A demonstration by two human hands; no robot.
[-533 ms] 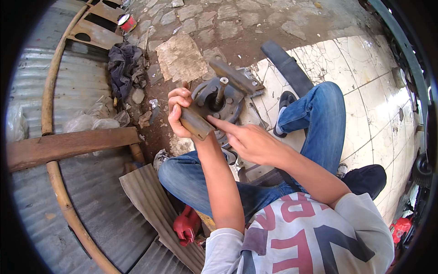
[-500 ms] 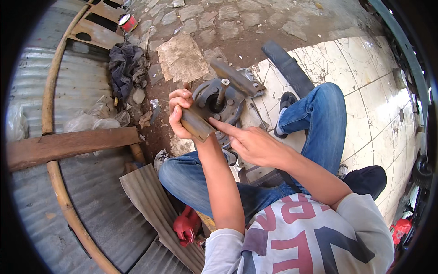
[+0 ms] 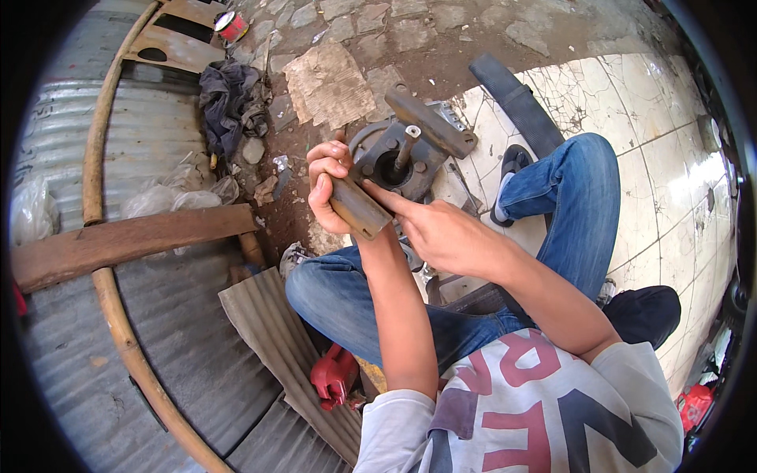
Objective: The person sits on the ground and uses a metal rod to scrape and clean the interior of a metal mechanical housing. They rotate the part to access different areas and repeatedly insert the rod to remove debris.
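My left hand [image 3: 327,180] is closed around a brown metal bracket [image 3: 359,206], a worn, curved or angled plate held tilted above my lap. The index finger of my right hand [image 3: 445,236] is stretched out to the bracket's upper edge, and its other fingers are curled with no object seen in them. Just beyond the bracket sits a dark round metal housing [image 3: 428,168] with bolts around a central opening. A metal shaft [image 3: 406,148] stands up from that opening. Another long metal bracket [image 3: 431,124] with holes at its ends lies across the housing's far side.
Corrugated metal sheets [image 3: 150,339], a wooden plank [image 3: 134,244] and a bamboo pole [image 3: 118,323] line the left. A brown cardboard piece [image 3: 327,85] and dark cloth [image 3: 229,102] lie beyond. A black strap [image 3: 516,102] rests on cracked white tiles [image 3: 646,173]. A red object [image 3: 335,374] sits beside my leg.
The whole view has shifted slightly, so things appear a little farther right. My left hand keeps its grip on the bracket, and my right index finger stays at its edge.
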